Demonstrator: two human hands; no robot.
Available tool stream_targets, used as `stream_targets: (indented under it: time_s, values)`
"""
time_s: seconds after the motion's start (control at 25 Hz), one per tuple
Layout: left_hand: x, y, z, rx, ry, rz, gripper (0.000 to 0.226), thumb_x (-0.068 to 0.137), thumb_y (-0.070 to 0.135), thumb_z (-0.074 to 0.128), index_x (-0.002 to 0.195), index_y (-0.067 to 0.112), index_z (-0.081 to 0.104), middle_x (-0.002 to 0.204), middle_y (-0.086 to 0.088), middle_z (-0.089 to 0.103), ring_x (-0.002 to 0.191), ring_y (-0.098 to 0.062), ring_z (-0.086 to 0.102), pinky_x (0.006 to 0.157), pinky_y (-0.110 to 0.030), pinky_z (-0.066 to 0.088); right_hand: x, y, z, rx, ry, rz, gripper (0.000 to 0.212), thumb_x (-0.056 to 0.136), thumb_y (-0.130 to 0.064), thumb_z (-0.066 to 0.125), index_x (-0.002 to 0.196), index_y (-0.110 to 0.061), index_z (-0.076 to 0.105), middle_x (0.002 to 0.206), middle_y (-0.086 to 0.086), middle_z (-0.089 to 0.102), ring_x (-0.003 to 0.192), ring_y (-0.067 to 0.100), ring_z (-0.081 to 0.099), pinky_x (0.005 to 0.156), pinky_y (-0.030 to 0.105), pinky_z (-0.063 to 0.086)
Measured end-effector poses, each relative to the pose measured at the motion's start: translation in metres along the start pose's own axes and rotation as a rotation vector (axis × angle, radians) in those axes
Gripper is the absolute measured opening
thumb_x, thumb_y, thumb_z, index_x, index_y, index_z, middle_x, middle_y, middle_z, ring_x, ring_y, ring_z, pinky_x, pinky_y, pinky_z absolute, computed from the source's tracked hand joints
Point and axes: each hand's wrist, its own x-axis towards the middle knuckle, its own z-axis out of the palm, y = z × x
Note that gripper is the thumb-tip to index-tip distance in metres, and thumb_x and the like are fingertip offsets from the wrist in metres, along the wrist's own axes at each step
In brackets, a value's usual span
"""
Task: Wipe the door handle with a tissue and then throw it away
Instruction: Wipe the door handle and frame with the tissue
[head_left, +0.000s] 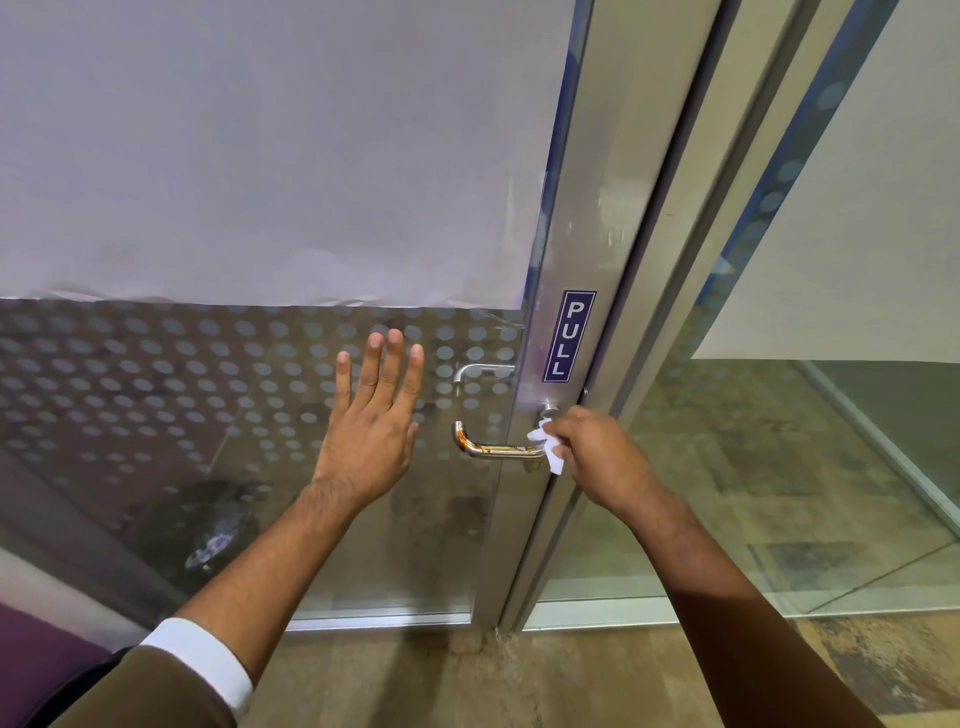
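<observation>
door handle (496, 448) horizontal, tip left | right hand (605, 457) pinches tissue (549, 448)

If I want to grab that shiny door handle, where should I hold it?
Probably best around the long straight bar of the door handle, reaching from the front and curling your fingers over the top. The bar lies level and stands clear of the glass, so fingers fit behind it. The right hand with the tissue covers the end nearest the frame, so the bare middle is free.
</observation>
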Motion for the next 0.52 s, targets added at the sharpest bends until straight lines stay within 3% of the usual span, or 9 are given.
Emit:
stream_targets:
  time_s: [0.08,0.16,0.24,0.36,0.52]
  values:
    - [0.0,-0.001,0.001,0.002,0.002,0.0,0.117,0.089,0.023,0.081,0.173,0.006,0.002,0.18,-0.021,-0.015,0.167,-0.041,-0.011,0.132,-0.067,-0.002,0.001,0.005,-0.001,-0.038,0.073,0.013,0.037,0.098,-0.006,0.064,0.123,-0.031,0.075,0.097,-0.011,0.05,0.103,0.022,0.058,0.079,0.027,0.039]
    - [0.001,-0.001,0.001,0.01,0.005,-0.001,0.117,0.088,0.023,0.082,0.173,0.005,0.003,0.18,-0.021,-0.014,0.167,-0.04,-0.011,0.133,-0.065,-0.005,-0.002,0.006,0.005,-0.071,0.192,0.005,0.033,0.095,-0.012,0.071,0.118,-0.034,0.077,0.104,-0.01,0.057,0.099,0.021,0.053,0.08,0.033,0.045]
    - [0.001,0.0,0.002,0.017,0.008,-0.007,0.117,0.088,0.023,0.082,0.173,0.005,0.003,0.18,-0.021,-0.013,0.167,-0.04,-0.011,0.133,-0.064,-0.008,-0.005,0.001,0.016,-0.136,0.221,-0.045,0.028,0.09,-0.014,0.078,0.109,-0.035,0.079,0.109,-0.013,0.067,0.097,0.021,0.056,0.079,0.039,0.046]
    - [0.001,0.001,0.003,0.018,0.002,-0.006,0.117,0.087,0.023,0.082,0.173,0.006,0.003,0.18,-0.021,-0.014,0.167,-0.04,-0.011,0.133,-0.065,-0.007,-0.005,0.0,0.019,-0.212,0.266,-0.09,0.024,0.084,-0.021,0.085,0.102,-0.036,0.08,0.1,-0.015,0.074,0.086,0.022,0.06,0.074,0.038,0.039]
    - [0.001,0.0,0.003,0.024,0.007,-0.007,0.118,0.087,0.023,0.082,0.173,0.005,0.004,0.18,-0.022,-0.013,0.167,-0.04,-0.01,0.133,-0.064,-0.008,-0.005,0.011,0.011,-0.182,0.257,-0.036,0.021,0.089,-0.026,0.081,0.109,-0.034,0.08,0.103,-0.009,0.071,0.095,0.026,0.06,0.082,0.042,0.038]
